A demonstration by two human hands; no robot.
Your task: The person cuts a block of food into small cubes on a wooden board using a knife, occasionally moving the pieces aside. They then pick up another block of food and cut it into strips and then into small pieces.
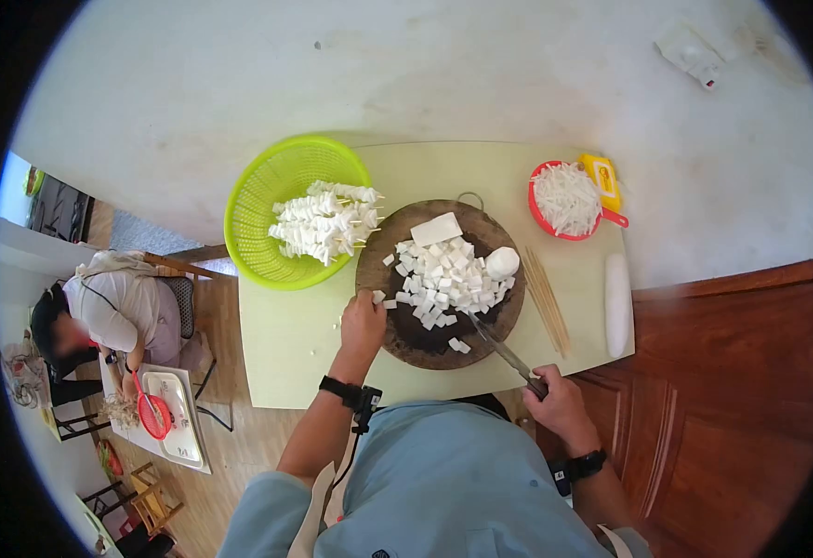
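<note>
My right hand is wrapped round the black handle of a knife, whose blade points up and left over a round wooden chopping board. My left hand is at the board's left edge, fingers closed, with a white radish cube at the fingertips. A heap of white radish cubes covers the middle of the board. Beside the heap are a larger flat white block and a rounded white radish end. Several cubes lie apart near the knife tip.
A green basket with white skewered pieces stands left. Right are bamboo skewers, a whole white radish, a red strainer of white shreds and a yellow packet. Another person sits far left.
</note>
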